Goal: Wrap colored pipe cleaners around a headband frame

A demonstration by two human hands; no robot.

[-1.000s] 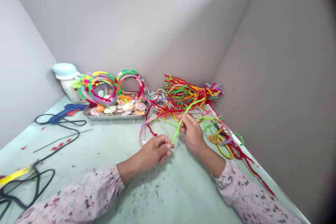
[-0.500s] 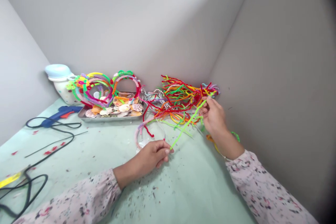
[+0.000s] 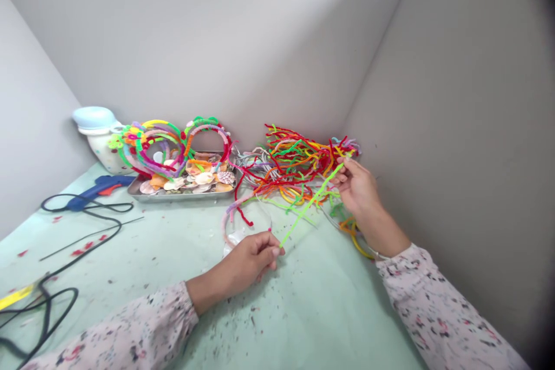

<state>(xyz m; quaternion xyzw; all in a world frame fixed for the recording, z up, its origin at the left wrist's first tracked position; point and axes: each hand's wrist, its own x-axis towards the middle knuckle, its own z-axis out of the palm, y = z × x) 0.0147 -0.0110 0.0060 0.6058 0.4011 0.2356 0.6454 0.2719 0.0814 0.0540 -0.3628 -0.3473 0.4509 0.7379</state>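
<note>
**Right grip (image 3: 358, 193) shifted outward, green pipe cleaner (image 3: 312, 203) pulled straight**

My right grip now pinches the top end up toward the right, while my left grip (image 3: 240, 263) clenches the lower end. Held taut between them mid-frame, the fuzzy wire stays straight above a pink-wrapped hoop (image 3: 226, 225), near a tangled heap of pipe cleaners (image 3: 295, 156).

The pipe cleaner (image 3: 312, 203) is lime green, the sleeves (image 3: 437, 306) pale pink with dark flecks, the table (image 3: 321, 300) mint green.
</note>
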